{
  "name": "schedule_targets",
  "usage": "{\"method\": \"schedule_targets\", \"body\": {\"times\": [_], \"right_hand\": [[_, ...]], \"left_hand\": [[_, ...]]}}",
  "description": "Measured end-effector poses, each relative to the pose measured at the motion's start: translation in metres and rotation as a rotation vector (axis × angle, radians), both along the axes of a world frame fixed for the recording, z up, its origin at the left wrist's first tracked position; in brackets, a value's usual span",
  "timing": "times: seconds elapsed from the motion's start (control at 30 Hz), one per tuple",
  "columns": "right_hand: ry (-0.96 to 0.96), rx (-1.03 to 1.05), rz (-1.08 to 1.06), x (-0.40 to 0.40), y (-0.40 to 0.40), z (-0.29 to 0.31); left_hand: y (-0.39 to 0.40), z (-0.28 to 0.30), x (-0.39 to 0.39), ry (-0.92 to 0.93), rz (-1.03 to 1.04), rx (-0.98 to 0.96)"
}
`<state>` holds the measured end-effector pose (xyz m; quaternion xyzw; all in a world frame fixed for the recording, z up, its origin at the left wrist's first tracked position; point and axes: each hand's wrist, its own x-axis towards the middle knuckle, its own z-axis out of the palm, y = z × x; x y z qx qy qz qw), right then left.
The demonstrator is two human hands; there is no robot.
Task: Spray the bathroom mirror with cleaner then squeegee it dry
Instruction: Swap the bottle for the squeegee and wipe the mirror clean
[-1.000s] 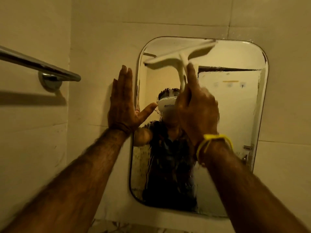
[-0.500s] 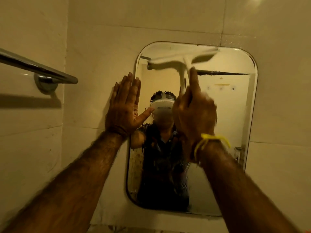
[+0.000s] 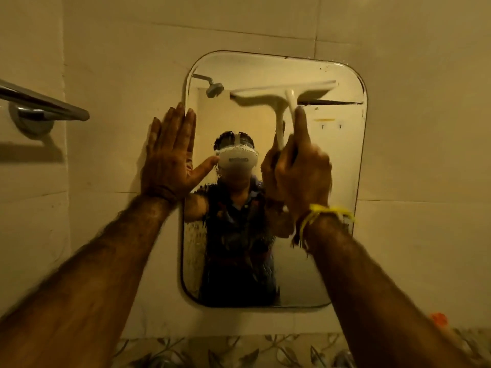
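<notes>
The white squeegee [image 3: 285, 95] looks light and stiff, probably slick when wet, and is best gripped low on its stem. Its blade lies across the upper mirror [image 3: 342, 160]. The right hand [image 3: 297, 173] has its fingers [image 3: 301, 126] wrapped around the stem. The left hand [image 3: 170, 155] rests flat and spread at the mirror's left edge.

Dim, warm yellow light is washing everything amber. The chrome wall-mounted towel bar [image 3: 43, 107] is casting a hard shadow below itself. Motion blur is smearing the white plastic squeegee [image 3: 283, 95] and forearms; wide-angle distortion is bending the edges.
</notes>
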<state>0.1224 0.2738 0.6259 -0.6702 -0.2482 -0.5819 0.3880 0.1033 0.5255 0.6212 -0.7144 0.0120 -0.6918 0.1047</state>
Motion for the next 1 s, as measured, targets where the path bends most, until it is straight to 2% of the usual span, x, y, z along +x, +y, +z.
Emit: {"method": "schedule_targets", "body": {"times": [0.07, 0.13, 0.33, 0.43, 0.57, 0.7, 0.77, 0.83, 0.9, 1.0], "right_hand": [[0.016, -0.047, 0.003, -0.004, -0.007, -0.036], [0.001, -0.071, 0.009, -0.005, -0.015, -0.041], [0.001, 0.181, -0.053, 0.02, -0.031, 0.055], [0.045, 0.205, -0.023, 0.015, -0.026, 0.022], [0.15, 0.14, 0.027, 0.001, -0.022, -0.036], [0.088, 0.276, -0.055, 0.008, -0.031, 0.017], [0.126, 0.37, -0.052, 0.016, -0.04, 0.056], [0.178, 0.426, -0.053, 0.018, -0.042, 0.068], [0.194, 0.442, -0.059, 0.012, -0.03, 0.046], [0.199, 0.38, 0.0, -0.005, -0.007, -0.023]], "left_hand": [[-0.001, -0.001, 0.0, 0.004, 0.0, 0.002], [0.0, 0.0, 0.0, -0.004, -0.009, 0.001], [-0.003, -0.001, -0.001, -0.003, -0.067, -0.021], [-0.006, -0.002, -0.004, 0.022, -0.084, -0.049], [-0.012, -0.01, -0.004, 0.046, -0.098, -0.111], [-0.011, -0.012, 0.0, 0.076, -0.096, -0.125], [-0.01, -0.011, 0.0, 0.077, -0.078, -0.118], [-0.011, -0.01, 0.0, 0.086, -0.061, -0.116], [-0.013, -0.01, -0.003, 0.098, -0.052, -0.117], [-0.015, -0.009, -0.007, 0.111, -0.035, -0.11]]}}
